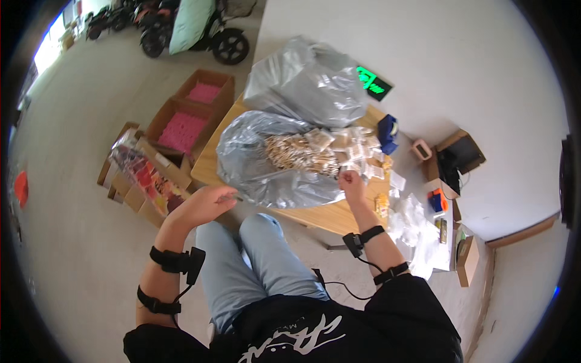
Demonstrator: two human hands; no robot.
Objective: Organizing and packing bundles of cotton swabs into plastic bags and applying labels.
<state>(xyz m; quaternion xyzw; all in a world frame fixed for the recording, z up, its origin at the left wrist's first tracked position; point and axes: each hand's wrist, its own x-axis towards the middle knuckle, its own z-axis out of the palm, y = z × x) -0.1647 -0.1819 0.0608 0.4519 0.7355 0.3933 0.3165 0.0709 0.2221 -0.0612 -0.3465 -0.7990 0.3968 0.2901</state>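
An opened grey plastic bag lies on the wooden table, with a pile of thin light-brown sticks in it. Small clear packets are heaped at the pile's right side. My right hand is at the right edge of the pile, its fingers curled together. What they hold, if anything, is too small to tell. Off the table's near left edge, my left hand has its fingers drawn together. A small dark bit shows at its fingertips, its kind unclear.
A full grey plastic bag stands behind. A blue tape dispenser and a lit green display are near the wall. Cardboard boxes with pink contents stand left. White plastic bags and an open box lie right.
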